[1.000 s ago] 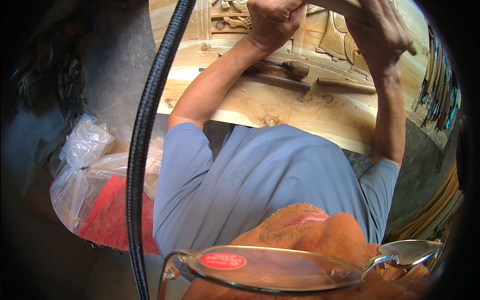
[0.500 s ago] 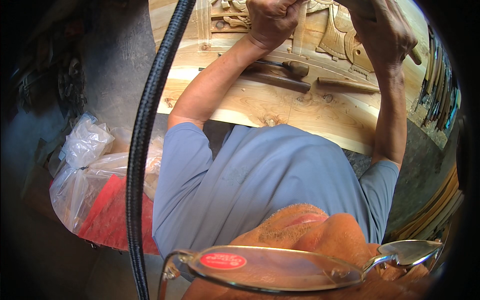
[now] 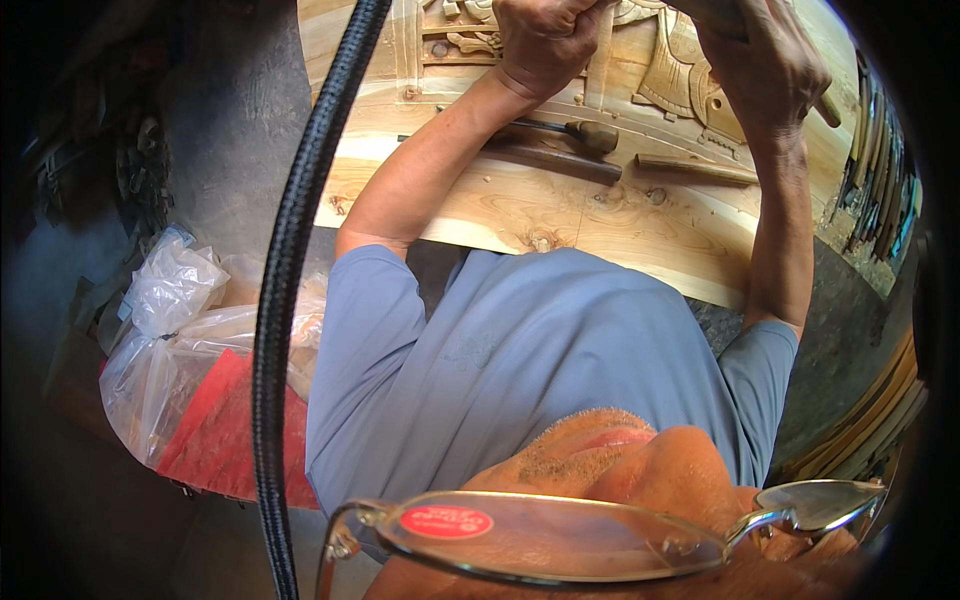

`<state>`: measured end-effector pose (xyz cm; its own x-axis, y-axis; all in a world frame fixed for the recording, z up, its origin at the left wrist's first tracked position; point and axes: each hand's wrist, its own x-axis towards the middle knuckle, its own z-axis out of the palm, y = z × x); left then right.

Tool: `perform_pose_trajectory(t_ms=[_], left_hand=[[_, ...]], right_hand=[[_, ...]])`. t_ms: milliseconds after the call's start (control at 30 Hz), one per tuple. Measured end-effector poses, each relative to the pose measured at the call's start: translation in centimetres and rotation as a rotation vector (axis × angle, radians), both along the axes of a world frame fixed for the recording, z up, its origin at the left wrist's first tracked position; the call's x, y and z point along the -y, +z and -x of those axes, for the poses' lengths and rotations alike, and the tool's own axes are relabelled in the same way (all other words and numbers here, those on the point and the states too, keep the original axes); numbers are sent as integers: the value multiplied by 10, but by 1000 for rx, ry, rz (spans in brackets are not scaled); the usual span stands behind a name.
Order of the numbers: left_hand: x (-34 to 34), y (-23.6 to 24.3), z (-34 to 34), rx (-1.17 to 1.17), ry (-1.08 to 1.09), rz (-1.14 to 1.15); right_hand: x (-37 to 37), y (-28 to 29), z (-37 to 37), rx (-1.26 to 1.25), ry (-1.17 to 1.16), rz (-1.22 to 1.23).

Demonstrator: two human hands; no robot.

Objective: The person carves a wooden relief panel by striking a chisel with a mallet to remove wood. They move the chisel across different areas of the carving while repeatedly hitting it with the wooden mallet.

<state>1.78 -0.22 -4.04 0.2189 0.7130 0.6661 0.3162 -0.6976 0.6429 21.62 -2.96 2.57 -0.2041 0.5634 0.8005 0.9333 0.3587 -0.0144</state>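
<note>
Both of my hands are at the top edge, over a pale wooden panel (image 3: 440, 190) with carved relief (image 3: 665, 80). My left hand (image 3: 548, 45) is closed in a fist low over the carving; whatever it grips is hidden by the fingers and the frame edge. To the right, my right hand (image 3: 765, 70) is wrapped around a wooden mallet (image 3: 828, 110), whose handle end sticks out past the hand; its blunt head is partly cut off above. Between my forearms lie a wooden-handled carving tool (image 3: 595, 137), a dark wooden bar (image 3: 560, 163) and a brown stick (image 3: 697, 169).
Several long, thin tools (image 3: 875, 170) lie in a row at the panel's right side. Curved wooden strips (image 3: 870, 420) are stacked at lower right. A tied clear plastic bag (image 3: 165, 300) rests by a red surface (image 3: 235, 430) at left. A black braided cable (image 3: 300, 210) crosses the view.
My right hand and the mallet have shifted slightly left. My left hand stays in nearly the same place, and the tools on the panel have not moved.
</note>
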Motion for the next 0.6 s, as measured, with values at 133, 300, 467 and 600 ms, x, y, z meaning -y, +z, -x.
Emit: perform_pose_trajectory(t_ms=[133, 300, 467, 600], left_hand=[[-1, -7, 3, -106, -39, -19], [0, 1, 3, -173, 59, -103], [3, 1, -2, -19, -8, 213], [-1, -1, 1, -5, -11, 108]], right_hand=[[11, 15, 13, -46, -12, 3], [6, 12, 16, 190, -31, 86], [6, 10, 3, 126, -33, 17], [2, 8, 6, 100, -13, -3]])
